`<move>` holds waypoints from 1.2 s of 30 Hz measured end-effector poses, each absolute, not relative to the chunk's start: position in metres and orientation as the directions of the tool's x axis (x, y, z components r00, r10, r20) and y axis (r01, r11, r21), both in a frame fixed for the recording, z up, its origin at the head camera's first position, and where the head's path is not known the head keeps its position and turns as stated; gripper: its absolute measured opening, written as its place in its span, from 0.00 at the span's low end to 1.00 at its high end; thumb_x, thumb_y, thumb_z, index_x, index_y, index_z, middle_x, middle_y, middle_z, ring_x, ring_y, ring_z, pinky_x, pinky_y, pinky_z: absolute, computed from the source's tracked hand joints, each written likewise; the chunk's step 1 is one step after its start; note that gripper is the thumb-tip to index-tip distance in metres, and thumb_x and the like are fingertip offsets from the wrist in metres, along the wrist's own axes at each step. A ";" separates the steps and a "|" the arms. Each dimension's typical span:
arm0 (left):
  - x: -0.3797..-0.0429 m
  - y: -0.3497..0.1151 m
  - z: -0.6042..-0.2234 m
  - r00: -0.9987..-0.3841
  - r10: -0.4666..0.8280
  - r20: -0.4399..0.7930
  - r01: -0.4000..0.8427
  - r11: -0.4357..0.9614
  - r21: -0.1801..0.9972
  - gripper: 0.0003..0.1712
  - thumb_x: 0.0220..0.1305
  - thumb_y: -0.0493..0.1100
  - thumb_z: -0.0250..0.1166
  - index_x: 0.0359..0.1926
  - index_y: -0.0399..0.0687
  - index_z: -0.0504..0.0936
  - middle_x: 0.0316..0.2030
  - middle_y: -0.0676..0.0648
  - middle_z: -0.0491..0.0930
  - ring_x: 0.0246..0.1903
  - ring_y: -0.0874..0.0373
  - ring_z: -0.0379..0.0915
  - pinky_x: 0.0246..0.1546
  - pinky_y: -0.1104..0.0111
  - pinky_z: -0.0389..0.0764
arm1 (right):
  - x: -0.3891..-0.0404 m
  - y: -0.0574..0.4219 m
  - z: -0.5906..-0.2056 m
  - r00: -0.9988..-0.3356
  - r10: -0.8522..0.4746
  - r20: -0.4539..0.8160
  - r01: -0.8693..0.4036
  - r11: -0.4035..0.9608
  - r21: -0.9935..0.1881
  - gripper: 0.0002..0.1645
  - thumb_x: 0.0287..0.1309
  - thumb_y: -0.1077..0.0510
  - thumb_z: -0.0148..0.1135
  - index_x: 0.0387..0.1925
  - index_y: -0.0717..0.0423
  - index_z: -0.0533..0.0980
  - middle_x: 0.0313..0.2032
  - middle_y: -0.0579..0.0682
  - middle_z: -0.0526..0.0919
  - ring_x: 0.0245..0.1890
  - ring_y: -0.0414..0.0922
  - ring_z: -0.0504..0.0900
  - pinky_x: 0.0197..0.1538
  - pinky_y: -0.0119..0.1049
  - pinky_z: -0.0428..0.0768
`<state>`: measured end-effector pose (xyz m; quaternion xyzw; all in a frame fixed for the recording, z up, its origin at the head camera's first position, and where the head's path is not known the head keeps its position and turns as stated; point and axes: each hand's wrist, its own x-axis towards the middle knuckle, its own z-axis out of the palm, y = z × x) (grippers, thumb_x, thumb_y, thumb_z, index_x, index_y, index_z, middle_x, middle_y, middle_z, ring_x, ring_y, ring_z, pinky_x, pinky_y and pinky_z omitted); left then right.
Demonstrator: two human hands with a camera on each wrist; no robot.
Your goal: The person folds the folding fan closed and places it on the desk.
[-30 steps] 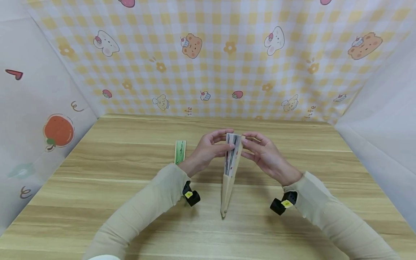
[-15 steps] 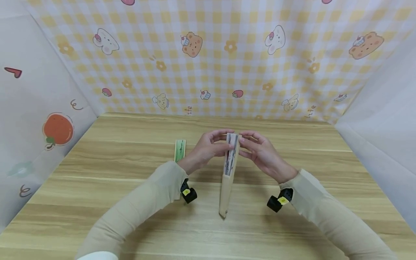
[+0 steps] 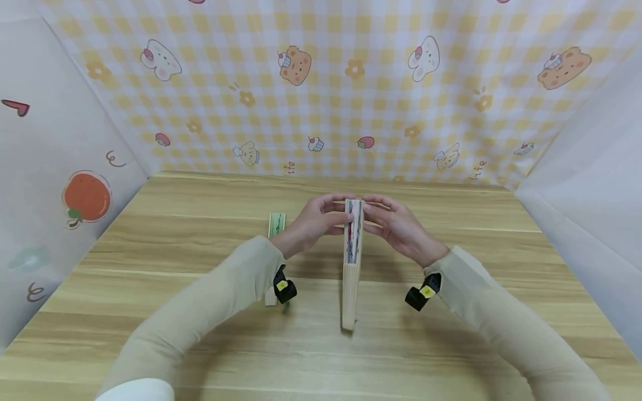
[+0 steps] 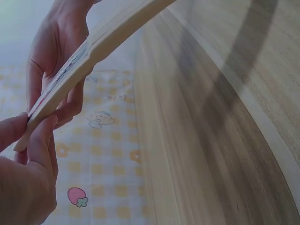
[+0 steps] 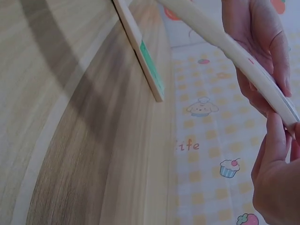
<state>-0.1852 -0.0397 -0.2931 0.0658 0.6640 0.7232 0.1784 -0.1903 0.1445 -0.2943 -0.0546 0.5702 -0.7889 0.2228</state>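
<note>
Between both hands is a folding fan (image 3: pixel 350 295) with pale wooden ribs, folded to a narrow bundle, its printed leaf showing as pleats at the far end. From the left side, my left hand (image 3: pixel 321 220) pinches that far end between thumb and fingers. My right hand (image 3: pixel 398 225) grips the opposite side of the same end, thumb on the near face. In the left wrist view the fan (image 4: pixel 101 49) slants up and away from the fingertips, apart from the table. The right wrist view shows the fan (image 5: pixel 234 54) held by both hands' fingers.
A second folded fan (image 3: pixel 277 224) with a green leaf lies on the wooden table (image 3: pixel 200 223), partly hidden by the left forearm. A yellow checked cloth (image 3: pixel 331 106) hangs behind the table, with white cloth at the sides.
The held fan has closed from a slight wedge into a narrower, straighter bundle. My right hand has moved left towards my left hand, and both forearms have shifted slightly.
</note>
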 end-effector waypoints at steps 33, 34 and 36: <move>-0.247 -0.038 -0.359 -0.901 0.258 -0.349 -0.362 -0.002 0.932 0.23 0.54 0.29 0.60 0.53 0.42 0.71 0.45 0.37 0.75 0.39 0.51 0.76 0.38 0.66 0.78 | -0.255 0.134 -0.353 -0.886 -0.348 -0.307 0.322 0.016 -0.947 0.23 0.59 0.68 0.49 0.56 0.68 0.62 0.44 0.55 0.74 0.36 0.41 0.78 0.48 0.36 0.75; -0.247 -0.039 -0.360 -0.899 0.260 -0.352 -0.365 -0.003 0.931 0.23 0.55 0.29 0.59 0.53 0.42 0.71 0.45 0.37 0.75 0.40 0.51 0.76 0.39 0.66 0.78 | -0.256 0.133 -0.354 -0.886 -0.344 -0.311 0.326 0.014 -0.945 0.23 0.59 0.69 0.49 0.56 0.68 0.62 0.45 0.57 0.73 0.36 0.41 0.78 0.48 0.36 0.75; -0.249 -0.041 -0.363 -0.897 0.260 -0.359 -0.372 -0.004 0.928 0.24 0.55 0.28 0.59 0.54 0.41 0.70 0.46 0.36 0.75 0.40 0.50 0.75 0.39 0.66 0.78 | -0.259 0.132 -0.356 -0.886 -0.342 -0.315 0.330 0.012 -0.944 0.24 0.59 0.69 0.49 0.57 0.68 0.61 0.47 0.59 0.72 0.36 0.42 0.79 0.48 0.35 0.75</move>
